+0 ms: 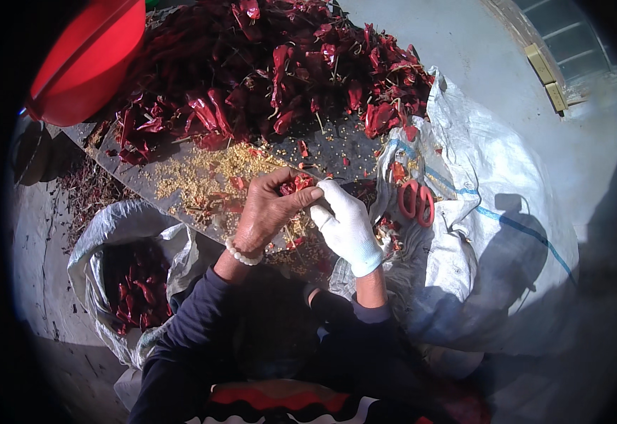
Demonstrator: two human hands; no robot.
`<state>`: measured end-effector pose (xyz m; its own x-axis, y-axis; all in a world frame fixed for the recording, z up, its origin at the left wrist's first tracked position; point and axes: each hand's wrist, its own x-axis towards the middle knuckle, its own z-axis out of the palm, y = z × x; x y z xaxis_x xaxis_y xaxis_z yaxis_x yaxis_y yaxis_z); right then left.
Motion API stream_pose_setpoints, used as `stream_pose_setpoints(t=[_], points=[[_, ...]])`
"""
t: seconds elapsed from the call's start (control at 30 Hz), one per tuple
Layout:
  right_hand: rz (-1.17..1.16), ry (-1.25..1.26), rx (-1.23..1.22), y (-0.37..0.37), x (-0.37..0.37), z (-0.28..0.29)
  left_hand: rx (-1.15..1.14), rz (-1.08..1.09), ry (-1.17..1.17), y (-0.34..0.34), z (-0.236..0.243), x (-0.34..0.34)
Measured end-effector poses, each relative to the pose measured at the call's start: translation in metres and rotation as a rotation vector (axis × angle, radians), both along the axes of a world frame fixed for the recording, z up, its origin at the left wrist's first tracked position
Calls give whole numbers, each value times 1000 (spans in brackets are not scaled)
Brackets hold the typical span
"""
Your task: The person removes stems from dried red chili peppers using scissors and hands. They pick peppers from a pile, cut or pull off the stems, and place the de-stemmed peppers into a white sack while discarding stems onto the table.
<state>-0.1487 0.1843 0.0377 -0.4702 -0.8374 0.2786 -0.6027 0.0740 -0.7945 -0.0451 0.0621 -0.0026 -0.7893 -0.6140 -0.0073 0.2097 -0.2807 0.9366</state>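
Near the middle of the view, my bare left hand (271,210), with a pale bead bracelet at the wrist, grips a small crumpled red dried pepper (295,184) between thumb and fingers. My right hand (341,222), in a white glove, pinches at the same pepper from the right, its fingertips meeting my left thumb. Beneath both hands lies a dark board (344,159) strewn with yellow seeds (191,173) and red flakes. A large pile of red dried peppers (273,71) covers its far part. Red-handled scissors (416,203) rest on the white woven sack right of my hands.
An open sack (100,233) of red peppers stands at lower left, with dark scraps behind it. A red plastic tub (85,56) is at upper left. A big white woven sack (506,254) fills the right, near a barred window (559,35) and small yellowish blocks (545,78).
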Motion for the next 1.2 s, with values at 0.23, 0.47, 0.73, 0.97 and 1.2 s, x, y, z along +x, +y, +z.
stream_pose_setpoints(t=[0.23, 0.47, 0.73, 0.97, 1.2], points=[[-162, 261, -141, -5, 5, 11, 6, 38, 4, -1, 7, 3], [-132, 693, -5, -17, 14, 4, -150, 54, -97, 1, -5, 4], [-109, -182, -183, -16, 14, -20, -275, -106, -44, -10, 8, 15], [-202, -1400, -481, -13, -4, -45, -433, -164, -32, -16, -1, 17], [526, -462, 23, 15, -11, 11, 185, 90, -43, -28, 10, 20]])
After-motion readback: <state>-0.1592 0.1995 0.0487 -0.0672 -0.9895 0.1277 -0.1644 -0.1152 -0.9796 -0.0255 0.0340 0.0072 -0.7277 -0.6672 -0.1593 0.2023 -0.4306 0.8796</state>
